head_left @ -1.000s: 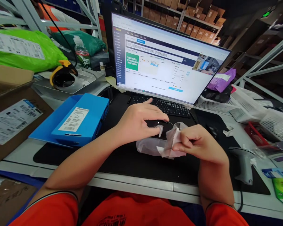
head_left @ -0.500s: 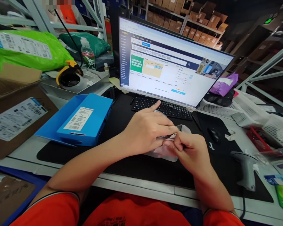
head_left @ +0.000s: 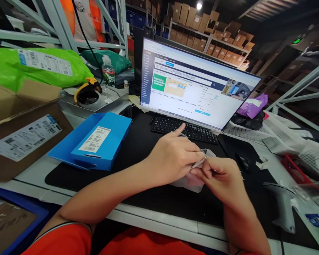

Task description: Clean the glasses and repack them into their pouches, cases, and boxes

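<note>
My left hand (head_left: pixel 172 156) and my right hand (head_left: pixel 220 175) are together over the black desk mat (head_left: pixel 146 198). Between them is a thin, translucent plastic bag (head_left: pixel 188 183) with something pinkish in it or under it. My left fingers are closed on the bag's edge, thumb raised. The right thumb and forefinger pinch the edge close to the left fingertips. Part of the bag is hidden behind both hands. Just beyond is the black keyboard (head_left: pixel 163 125), below the lit monitor (head_left: pixel 172 102).
To the left are a blue file box (head_left: pixel 117 141), a cardboard box (head_left: pixel 5 122) and a bright green parcel (head_left: pixel 5 65). A mouse (head_left: pixel 243 162), a grey handheld scanner (head_left: pixel 284 209) and white baskets (head_left: pixel 275 140) occupy the right side. A bottle (head_left: pixel 108 72) stands behind.
The camera view has tilted up, so the scene sits lower. My fingers have shifted slightly at the bag's edge, and more of a pale, crinkled strip shows between them. Both hands keep their hold.
</note>
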Action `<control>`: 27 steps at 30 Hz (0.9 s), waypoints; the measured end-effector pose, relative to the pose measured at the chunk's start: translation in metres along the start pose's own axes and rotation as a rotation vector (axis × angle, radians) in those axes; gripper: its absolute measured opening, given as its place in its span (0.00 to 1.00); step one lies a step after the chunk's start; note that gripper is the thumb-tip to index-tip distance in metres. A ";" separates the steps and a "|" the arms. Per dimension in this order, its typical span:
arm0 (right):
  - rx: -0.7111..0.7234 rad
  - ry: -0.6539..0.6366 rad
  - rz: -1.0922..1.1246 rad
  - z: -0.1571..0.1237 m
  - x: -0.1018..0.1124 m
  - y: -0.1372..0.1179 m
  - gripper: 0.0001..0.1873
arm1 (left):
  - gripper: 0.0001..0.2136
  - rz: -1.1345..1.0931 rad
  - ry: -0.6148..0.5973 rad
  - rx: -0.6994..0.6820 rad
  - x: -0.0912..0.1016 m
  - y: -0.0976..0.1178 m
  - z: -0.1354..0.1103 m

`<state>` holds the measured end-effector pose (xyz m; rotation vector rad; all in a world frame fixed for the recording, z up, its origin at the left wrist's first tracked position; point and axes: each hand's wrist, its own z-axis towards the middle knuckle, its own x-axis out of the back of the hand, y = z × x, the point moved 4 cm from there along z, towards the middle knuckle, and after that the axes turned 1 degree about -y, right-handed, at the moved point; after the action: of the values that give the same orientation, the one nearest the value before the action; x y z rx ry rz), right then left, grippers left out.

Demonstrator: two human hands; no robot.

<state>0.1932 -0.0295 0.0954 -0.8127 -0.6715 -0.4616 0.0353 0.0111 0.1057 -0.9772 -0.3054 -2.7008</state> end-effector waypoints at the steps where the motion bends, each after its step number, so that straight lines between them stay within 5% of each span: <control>1: -0.005 0.049 -0.030 0.001 -0.003 -0.001 0.26 | 0.07 0.029 -0.002 -0.022 0.000 0.001 0.000; 3: 0.002 0.071 -0.015 0.003 -0.005 0.001 0.26 | 0.07 0.036 0.001 -0.021 0.004 -0.002 0.000; 8: 0.135 -0.309 0.262 0.005 0.007 0.014 0.28 | 0.14 -0.213 -0.045 0.147 0.019 -0.022 0.000; 11: 0.144 -0.360 0.325 0.003 0.019 0.021 0.27 | 0.14 -0.276 -0.071 0.196 0.018 -0.025 0.000; 20: -0.125 -0.044 0.342 0.003 0.020 0.035 0.28 | 0.13 -0.197 -0.051 0.190 0.018 -0.024 0.000; 24: -0.070 -0.013 0.146 0.004 0.004 0.019 0.25 | 0.08 0.048 -0.057 -0.024 0.008 -0.006 0.000; 27: -0.009 0.142 0.011 0.004 -0.002 0.007 0.23 | 0.09 0.131 0.000 -0.097 -0.003 0.003 0.000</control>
<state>0.1945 -0.0219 0.0923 -0.7838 -0.5334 -0.5078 0.0379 0.0087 0.1040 -0.9867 -0.1072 -2.6179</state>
